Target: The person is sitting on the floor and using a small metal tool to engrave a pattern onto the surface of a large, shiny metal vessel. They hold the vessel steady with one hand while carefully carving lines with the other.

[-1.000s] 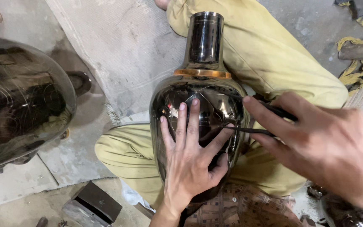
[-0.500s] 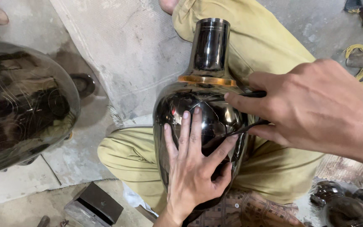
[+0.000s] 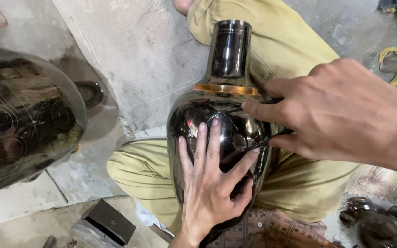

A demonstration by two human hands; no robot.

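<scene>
Our left hand lies flat on the shiny dark vase. Its fingers are spread wide open and press on the round belly. The vase rests on our lap, on the yellow-green trousers, with its neck pointing away from us.

Our right hand comes in from the right. Its fingers are closed around a thin dark tool, and the tip touches the side of the vase. A gold ring goes around the vase where the neck starts.

Near us on the floor sits a dark metal block. To the left stands a big shiny pot. More dark shiny pieces lie low on the right. Farther off is a grey cloth.
</scene>
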